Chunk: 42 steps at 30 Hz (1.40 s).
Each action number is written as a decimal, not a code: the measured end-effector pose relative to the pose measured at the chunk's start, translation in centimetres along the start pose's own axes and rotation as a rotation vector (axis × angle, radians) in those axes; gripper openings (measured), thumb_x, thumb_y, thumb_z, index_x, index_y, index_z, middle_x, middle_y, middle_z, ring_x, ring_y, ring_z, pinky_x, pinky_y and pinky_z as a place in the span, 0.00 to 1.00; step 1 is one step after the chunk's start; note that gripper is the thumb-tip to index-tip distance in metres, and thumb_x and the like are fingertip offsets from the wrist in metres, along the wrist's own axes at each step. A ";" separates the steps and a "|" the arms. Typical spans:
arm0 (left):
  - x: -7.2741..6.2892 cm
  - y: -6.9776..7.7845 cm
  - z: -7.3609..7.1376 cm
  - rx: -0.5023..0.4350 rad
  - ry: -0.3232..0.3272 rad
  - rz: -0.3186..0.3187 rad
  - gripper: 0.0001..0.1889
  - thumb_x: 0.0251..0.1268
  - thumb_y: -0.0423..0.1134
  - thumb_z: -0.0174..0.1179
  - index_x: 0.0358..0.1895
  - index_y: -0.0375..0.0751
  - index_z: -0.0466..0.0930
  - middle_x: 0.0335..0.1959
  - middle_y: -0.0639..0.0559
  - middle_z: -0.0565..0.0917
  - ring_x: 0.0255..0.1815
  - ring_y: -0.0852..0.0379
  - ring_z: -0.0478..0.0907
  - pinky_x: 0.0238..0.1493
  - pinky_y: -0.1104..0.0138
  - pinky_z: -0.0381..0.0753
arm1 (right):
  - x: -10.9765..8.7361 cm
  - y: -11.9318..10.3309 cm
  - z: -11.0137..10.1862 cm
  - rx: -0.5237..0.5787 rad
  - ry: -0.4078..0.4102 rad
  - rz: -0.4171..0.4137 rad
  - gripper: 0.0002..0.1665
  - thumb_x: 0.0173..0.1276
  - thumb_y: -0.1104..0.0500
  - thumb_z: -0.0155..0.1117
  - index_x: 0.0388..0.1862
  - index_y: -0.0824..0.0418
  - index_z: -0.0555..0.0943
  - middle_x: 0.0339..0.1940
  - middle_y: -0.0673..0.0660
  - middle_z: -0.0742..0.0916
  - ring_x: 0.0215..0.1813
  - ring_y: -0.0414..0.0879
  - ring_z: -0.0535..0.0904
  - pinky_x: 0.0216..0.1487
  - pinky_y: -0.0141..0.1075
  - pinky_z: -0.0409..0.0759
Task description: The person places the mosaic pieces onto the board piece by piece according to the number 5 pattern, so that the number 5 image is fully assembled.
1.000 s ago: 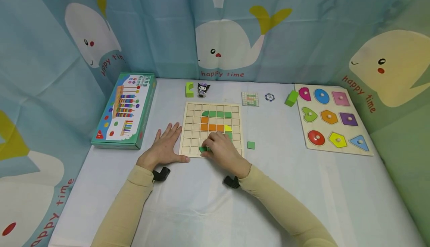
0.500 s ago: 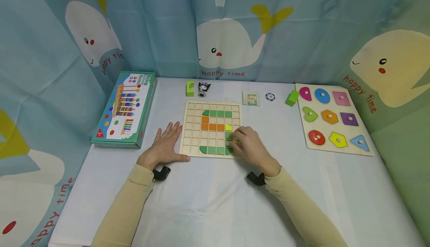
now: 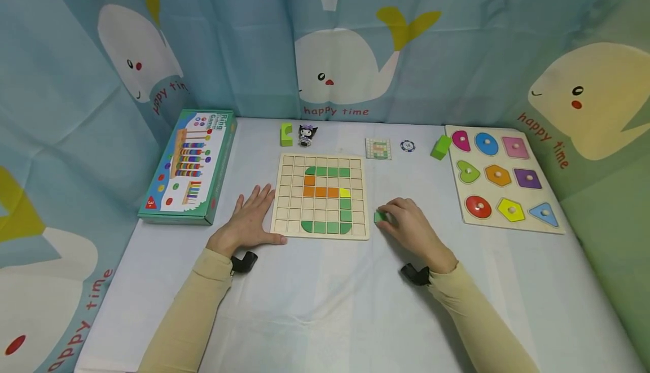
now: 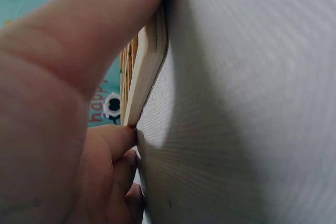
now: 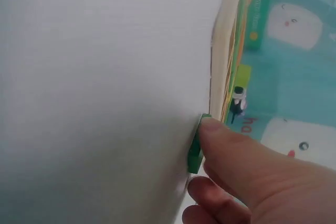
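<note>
A square wooden grid board (image 3: 325, 215) lies on the white cloth, with green, orange and one yellow tile set in its cells. My left hand (image 3: 249, 220) rests flat beside its left edge, fingers spread straight and the thumb at the near-left corner. In the left wrist view, the thumb (image 4: 94, 24) and a finger meet the board's edge (image 4: 144, 77). Just right of the board, my right hand (image 3: 413, 229) pinches a square green tile (image 3: 378, 217) with thumb and fingertips. The right wrist view has that tile (image 5: 196, 153) slightly tilted, close over the cloth.
Behind the board stand a light green block (image 3: 286, 135), a small figurine (image 3: 306, 135), a pattern card (image 3: 378, 149) and a round chip (image 3: 408, 146). A game box (image 3: 188, 167) lies left; another green block (image 3: 440, 147) and a shape puzzle (image 3: 508, 178) are right.
My right hand has moved from the board's near edge, past its right-side tiles, out to the loose green tile, which it now grips. The left hand has stayed in place.
</note>
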State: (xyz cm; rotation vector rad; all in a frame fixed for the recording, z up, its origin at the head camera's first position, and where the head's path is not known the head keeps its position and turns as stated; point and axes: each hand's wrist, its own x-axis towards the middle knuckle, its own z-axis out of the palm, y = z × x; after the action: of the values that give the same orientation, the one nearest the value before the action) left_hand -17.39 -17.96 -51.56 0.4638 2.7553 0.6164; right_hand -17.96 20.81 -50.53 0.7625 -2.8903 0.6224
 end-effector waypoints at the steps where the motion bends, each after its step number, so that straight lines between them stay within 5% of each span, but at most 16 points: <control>1: 0.0 0.0 0.0 -0.001 -0.002 -0.001 0.66 0.42 0.69 0.70 0.79 0.37 0.43 0.79 0.44 0.40 0.78 0.45 0.31 0.71 0.43 0.28 | -0.1 0.1 0.0 -0.001 0.000 0.001 0.20 0.56 0.62 0.77 0.46 0.69 0.85 0.42 0.61 0.83 0.45 0.57 0.76 0.47 0.49 0.75; 15: -0.1 0.0 0.0 -0.004 0.004 0.004 0.66 0.42 0.69 0.70 0.78 0.36 0.44 0.79 0.44 0.41 0.78 0.44 0.32 0.71 0.43 0.29 | -0.1 -0.4 0.2 -0.033 0.059 -0.039 0.14 0.59 0.63 0.75 0.40 0.68 0.83 0.39 0.60 0.83 0.42 0.57 0.77 0.40 0.50 0.75; 26: -0.1 0.2 -0.1 -0.012 0.002 0.001 0.66 0.42 0.68 0.71 0.79 0.37 0.43 0.79 0.44 0.41 0.78 0.45 0.31 0.71 0.43 0.28 | 2.6 -2.9 0.5 0.081 0.066 -0.142 0.15 0.63 0.62 0.71 0.44 0.70 0.82 0.41 0.60 0.85 0.45 0.56 0.78 0.48 0.49 0.75; 42: -0.1 -0.1 0.1 -0.018 0.012 0.002 0.66 0.43 0.69 0.70 0.78 0.37 0.44 0.79 0.43 0.41 0.78 0.44 0.31 0.71 0.42 0.29 | 6.4 -7.9 3.3 0.076 -0.008 -0.300 0.14 0.60 0.57 0.75 0.40 0.65 0.86 0.35 0.55 0.86 0.37 0.48 0.78 0.40 0.40 0.76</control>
State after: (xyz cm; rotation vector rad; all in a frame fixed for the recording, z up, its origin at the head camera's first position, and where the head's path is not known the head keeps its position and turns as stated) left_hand -17.29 -18.04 -51.69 0.4610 2.7588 0.6454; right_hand -19.59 10.27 -49.47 1.1800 -2.6913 0.6936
